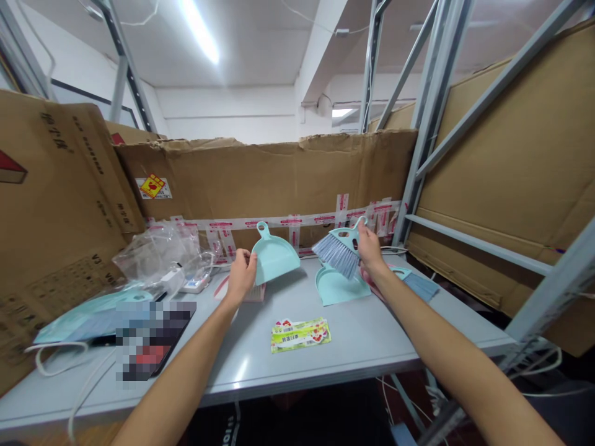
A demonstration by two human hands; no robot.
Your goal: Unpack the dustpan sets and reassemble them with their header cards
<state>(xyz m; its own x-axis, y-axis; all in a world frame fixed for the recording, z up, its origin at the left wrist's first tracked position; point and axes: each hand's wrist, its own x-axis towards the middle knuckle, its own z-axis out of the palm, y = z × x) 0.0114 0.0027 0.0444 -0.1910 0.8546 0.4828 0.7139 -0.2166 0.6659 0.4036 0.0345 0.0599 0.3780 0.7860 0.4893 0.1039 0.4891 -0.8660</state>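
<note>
My left hand is closed on the left edge of a mint-green dustpan, raised above the table with its looped handle up. My right hand grips a mint-green hand brush by its side, its grey-blue bristles angled down to the left. Under the brush, a second mint dustpan lies on the table. Beyond my right wrist rests another brush with blue bristles, partly hidden by my forearm. A pink item sits behind my left hand, mostly covered. Yellow-green printed packaging cards lie in front.
The grey table is backed by a taped cardboard wall. At left are crumpled clear plastic bags, a white power strip, a mint brush set in a bag, a blurred dark phone and white cables. Metal shelf posts stand right.
</note>
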